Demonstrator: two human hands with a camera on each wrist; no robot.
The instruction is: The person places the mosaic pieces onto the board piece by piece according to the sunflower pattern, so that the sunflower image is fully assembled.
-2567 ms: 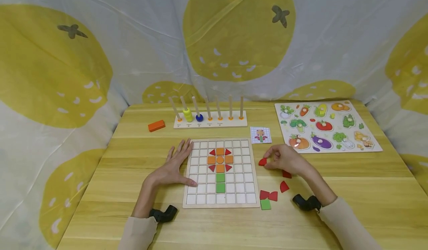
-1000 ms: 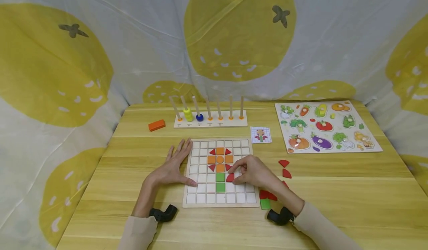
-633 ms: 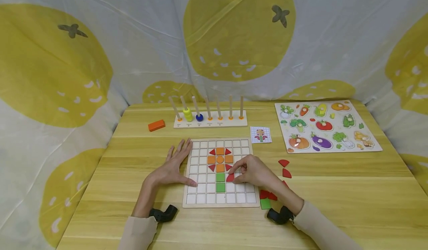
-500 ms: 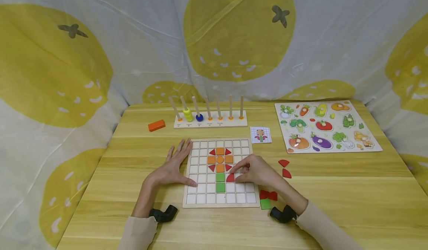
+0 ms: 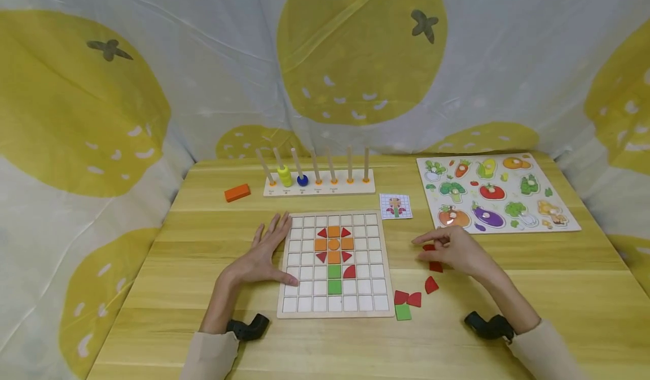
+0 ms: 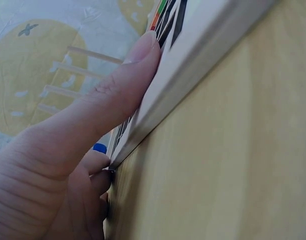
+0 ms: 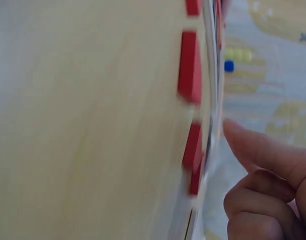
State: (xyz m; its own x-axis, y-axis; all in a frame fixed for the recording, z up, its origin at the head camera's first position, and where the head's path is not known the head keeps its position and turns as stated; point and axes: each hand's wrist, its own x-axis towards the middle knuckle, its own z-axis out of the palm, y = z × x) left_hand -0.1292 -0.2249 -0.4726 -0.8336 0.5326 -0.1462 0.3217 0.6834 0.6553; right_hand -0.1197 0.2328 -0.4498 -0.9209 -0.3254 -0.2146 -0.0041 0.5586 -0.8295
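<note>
In front of you, a pale wooden table (image 5: 167,289) carries a white vegetable puzzle board (image 5: 513,191) at far right, and nearer, centrally, a square wooden grid board (image 5: 350,302). Behind the grid stands a whitish peg stand (image 5: 358,188) with yellow and blue beads. Your left hand (image 5: 261,256) has its fingers spread along the grid board's left edge, thumb laid on top of it. Your right hand (image 5: 452,250) hangs over two loose red quarter-circle pieces (image 5: 435,266), thumb and forefinger apart, the other fingers bent; you pinch nothing, and whether you touch the upper piece I cannot tell. Beside the grid lies a small printed card (image 5: 395,206). A red quarter-circle tile (image 5: 349,271) sits in the grid cell right of the upper green square tile (image 5: 334,271); small red triangles (image 5: 346,232) flank the orange cross.
</note>
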